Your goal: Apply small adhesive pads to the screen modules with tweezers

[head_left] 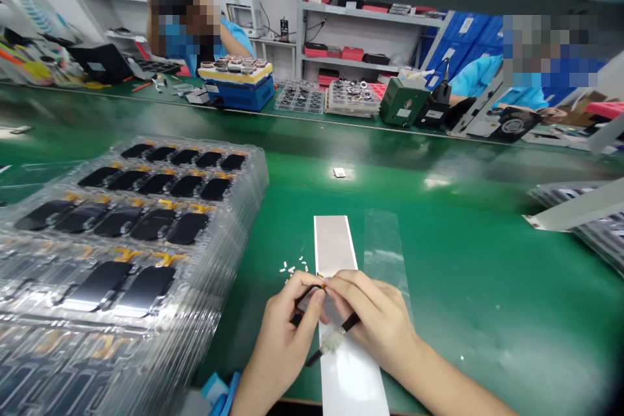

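Observation:
My left hand [285, 331] and my right hand [375, 318] meet above a long white strip with a grey-silver face [334, 244]. Together they pinch a thin black part with a small orange tip [322, 285], and my fingers hide most of it. A black slender piece [347, 324] with a white fitting [332, 340] runs beneath my right hand, and I cannot tell exactly how it joins the pinched part. Several tiny white scraps [292, 266] lie on the green mat left of the strip. A clear plastic film [385, 253] lies to its right.
A tall stack of clear blister trays [146, 234] holding black modules with orange flex cables fills the left. More trays [580, 214] sit at right under a white bar. Across the green bench, two co-workers in blue sit among trays and equipment.

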Demonstrator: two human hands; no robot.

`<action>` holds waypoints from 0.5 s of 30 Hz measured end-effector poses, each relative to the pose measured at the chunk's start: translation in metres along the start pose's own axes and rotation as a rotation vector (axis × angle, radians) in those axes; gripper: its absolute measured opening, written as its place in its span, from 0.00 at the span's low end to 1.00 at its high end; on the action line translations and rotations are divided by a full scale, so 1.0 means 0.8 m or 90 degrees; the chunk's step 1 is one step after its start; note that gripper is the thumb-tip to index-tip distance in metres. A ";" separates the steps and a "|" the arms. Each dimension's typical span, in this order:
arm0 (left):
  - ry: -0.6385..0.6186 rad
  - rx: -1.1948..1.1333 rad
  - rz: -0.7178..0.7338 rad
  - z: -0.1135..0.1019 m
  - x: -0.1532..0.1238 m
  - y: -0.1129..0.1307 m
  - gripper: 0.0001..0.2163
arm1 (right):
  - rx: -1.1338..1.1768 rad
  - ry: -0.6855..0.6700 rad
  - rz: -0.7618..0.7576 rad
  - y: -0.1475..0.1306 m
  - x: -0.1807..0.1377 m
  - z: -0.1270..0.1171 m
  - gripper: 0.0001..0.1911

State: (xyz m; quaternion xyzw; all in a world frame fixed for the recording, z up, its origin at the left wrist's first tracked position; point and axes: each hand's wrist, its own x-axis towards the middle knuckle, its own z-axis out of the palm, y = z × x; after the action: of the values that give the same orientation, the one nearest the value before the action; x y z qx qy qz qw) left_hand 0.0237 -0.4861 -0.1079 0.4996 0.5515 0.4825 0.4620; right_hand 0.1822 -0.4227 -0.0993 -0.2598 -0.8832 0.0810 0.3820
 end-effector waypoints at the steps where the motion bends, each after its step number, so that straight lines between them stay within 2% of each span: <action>1: 0.001 0.018 0.014 0.000 0.000 0.001 0.07 | 0.008 -0.003 0.006 0.000 0.000 0.000 0.09; 5: 0.008 0.101 0.048 -0.002 0.002 0.004 0.07 | -0.003 -0.013 -0.012 0.002 0.004 0.001 0.08; 11: -0.016 0.165 0.020 -0.003 0.005 0.004 0.08 | -0.018 -0.139 -0.040 0.013 0.008 0.001 0.11; 13: -0.014 0.166 0.002 -0.003 0.005 0.002 0.08 | 0.016 -0.172 -0.022 0.016 0.009 0.000 0.11; 15: 0.007 0.160 -0.003 -0.002 0.005 0.002 0.08 | 0.102 -0.187 0.039 0.019 0.015 -0.002 0.09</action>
State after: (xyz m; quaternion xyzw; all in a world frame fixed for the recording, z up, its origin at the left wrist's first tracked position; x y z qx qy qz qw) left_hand 0.0216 -0.4820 -0.1063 0.5494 0.6113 0.4115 0.3939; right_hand 0.1826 -0.4035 -0.0954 -0.2410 -0.9119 0.1997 0.2655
